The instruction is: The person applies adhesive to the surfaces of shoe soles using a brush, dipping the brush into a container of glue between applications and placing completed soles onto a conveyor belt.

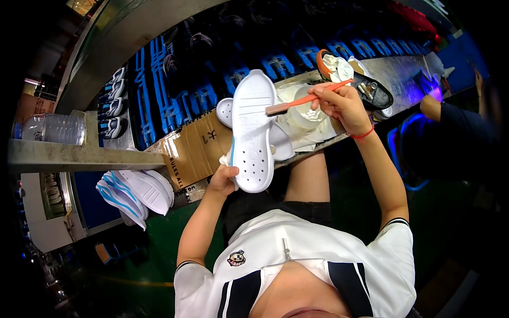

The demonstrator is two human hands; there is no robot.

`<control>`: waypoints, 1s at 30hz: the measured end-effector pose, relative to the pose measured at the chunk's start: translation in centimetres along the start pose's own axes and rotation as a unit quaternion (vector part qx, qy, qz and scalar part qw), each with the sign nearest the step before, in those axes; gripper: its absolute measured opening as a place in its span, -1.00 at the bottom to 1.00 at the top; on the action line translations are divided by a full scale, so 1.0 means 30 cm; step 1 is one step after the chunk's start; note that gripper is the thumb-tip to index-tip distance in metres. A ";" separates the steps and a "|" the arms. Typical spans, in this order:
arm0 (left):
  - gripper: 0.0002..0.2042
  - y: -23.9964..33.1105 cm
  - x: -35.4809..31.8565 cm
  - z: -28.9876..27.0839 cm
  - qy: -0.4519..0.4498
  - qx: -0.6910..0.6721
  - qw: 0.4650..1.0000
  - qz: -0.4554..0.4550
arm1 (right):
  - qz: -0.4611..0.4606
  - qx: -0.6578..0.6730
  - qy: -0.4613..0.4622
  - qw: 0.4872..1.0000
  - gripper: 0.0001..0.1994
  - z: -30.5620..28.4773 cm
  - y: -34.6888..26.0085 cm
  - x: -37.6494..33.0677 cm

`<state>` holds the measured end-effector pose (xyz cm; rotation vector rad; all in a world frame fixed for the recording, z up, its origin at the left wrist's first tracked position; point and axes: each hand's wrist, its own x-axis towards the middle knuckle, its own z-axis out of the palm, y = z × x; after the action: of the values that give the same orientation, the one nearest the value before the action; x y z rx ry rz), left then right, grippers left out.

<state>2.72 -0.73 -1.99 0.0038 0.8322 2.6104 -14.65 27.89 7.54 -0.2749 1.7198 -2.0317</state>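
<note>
Behind the work position, a conveyor line (175, 95) carrying blue shoe moulds and finished trainers is seen, and a narrow bench (328, 140) covered with cardboard sheet (193, 151) runs in front of it. A white shoe sole (253, 132) is held upright above the bench edge, tread side facing the person, apparently so that its surface can be reached. It is gripped at the lower end by the left hand (224, 179), fingers closed round it. An orange-handled brush (307, 99) is pinched in the right hand (342, 103), bristle end laid on the sole's upper part. A white tub (306, 114) is set just behind the sole. Further soles (135, 193) are stacked lower left, and a plastic bottle (50, 128) rests on a shelf. Another person's arm (440, 108) is noted at right, well apart.
</note>
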 end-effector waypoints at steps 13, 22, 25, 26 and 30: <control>-0.09 0.015 -0.007 0.063 -0.025 -0.069 0.987 -0.146 | -0.269 -0.274 -0.162 0.909 -0.81 0.165 -0.095 0.066; -0.10 0.017 -0.005 0.118 -0.031 -0.155 0.977 -0.143 | -0.278 -0.364 -0.127 0.880 -0.83 0.027 -0.161 0.136; -0.11 0.009 -0.003 0.123 -0.020 -0.139 0.984 -0.105 | -0.310 -0.398 -0.059 0.861 -0.85 -0.046 -0.136 0.120; -0.11 0.006 0.000 0.120 -0.020 -0.135 0.986 -0.093 | -0.325 -0.412 -0.044 0.850 -0.85 -0.057 -0.118 0.105; -0.22 -0.013 0.018 0.093 -0.071 -0.096 0.992 -0.032 | -0.292 -0.328 0.035 0.898 -0.85 -0.020 -0.030 0.031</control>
<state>2.70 1.30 0.02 0.1053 0.5227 2.5842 -15.92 28.09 8.18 -1.0529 2.5625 -1.7329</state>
